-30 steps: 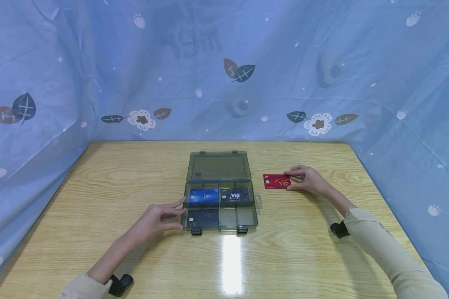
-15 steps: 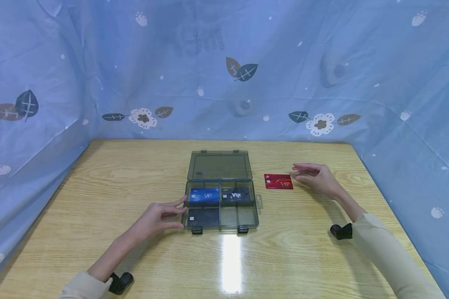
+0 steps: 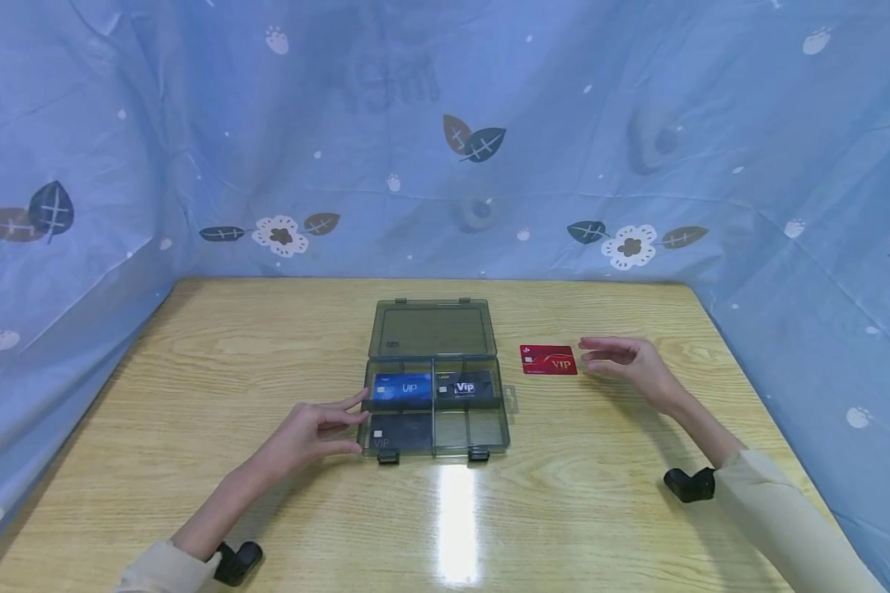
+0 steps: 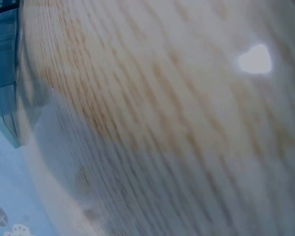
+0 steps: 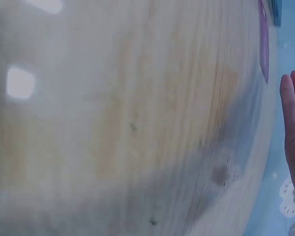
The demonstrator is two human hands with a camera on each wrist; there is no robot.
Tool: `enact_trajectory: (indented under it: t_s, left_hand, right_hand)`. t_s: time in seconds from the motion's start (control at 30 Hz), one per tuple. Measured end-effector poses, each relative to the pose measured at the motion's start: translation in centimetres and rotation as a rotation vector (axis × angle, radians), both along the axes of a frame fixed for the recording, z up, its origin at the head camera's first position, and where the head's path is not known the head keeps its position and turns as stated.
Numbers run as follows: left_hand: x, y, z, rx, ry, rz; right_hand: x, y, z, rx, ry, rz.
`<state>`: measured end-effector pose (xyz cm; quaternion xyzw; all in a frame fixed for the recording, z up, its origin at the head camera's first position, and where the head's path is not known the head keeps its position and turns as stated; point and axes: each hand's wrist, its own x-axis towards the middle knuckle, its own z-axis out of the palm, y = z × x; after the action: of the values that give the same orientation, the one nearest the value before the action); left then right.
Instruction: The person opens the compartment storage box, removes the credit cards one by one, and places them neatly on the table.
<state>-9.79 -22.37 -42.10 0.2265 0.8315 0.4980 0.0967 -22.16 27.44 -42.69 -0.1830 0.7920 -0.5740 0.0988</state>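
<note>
A translucent grey compartment box [image 3: 470,430] lies with its lid [image 3: 433,331] folded back. Its upper-left section holds a blue VIP card [image 3: 403,388] and its upper-right one a black Vip card [image 3: 465,387]. In the lower-left section lies a dark VIP card [image 3: 402,432]. My left hand [image 3: 313,432] touches the box's left side with fingers extended. To the right of the box a red VIP card [image 3: 548,360] lies flat on the table. Just right of that card is my right hand [image 3: 633,368], apart from it, holding nothing; it also shows at the right wrist view's edge.
The wooden table [image 3: 564,502] carries the box and the red card. Blue patterned cloth [image 3: 445,148] hangs behind and along both sides. A black wrist device [image 3: 690,485] sits at the right sleeve, another [image 3: 239,563] at the left.
My right hand has let go of the red card and moved a little to the right. The card stays on the table. My left hand remains at the box.
</note>
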Motion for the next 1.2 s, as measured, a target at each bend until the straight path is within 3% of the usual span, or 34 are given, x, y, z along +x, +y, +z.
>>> enact_trajectory:
  t_s: [0.43, 0.7, 0.97, 1.2]
  left_hand:
    - [0.1, -0.3, -0.2, -0.008, 0.022, -0.004]
    - [0.2, -0.3, 0.0, -0.002, 0.045, -0.012]
    - [0.1, -0.3, -0.2, 0.000, 0.038, -0.016]
    - [0.0, -0.3, -0.2, 0.004, 0.045, -0.020]
  right_hand:
    - [2.6, -3.3, 0.8, -0.059, -0.097, 0.018]
    - [4.2, -5.7, 1.8, -0.114, -0.193, 0.067]
    - [5.3, -7.5, 1.8, -0.157, -0.298, 0.107]
    - [6.0, -9.1, 1.2, -0.083, -0.270, 0.135]
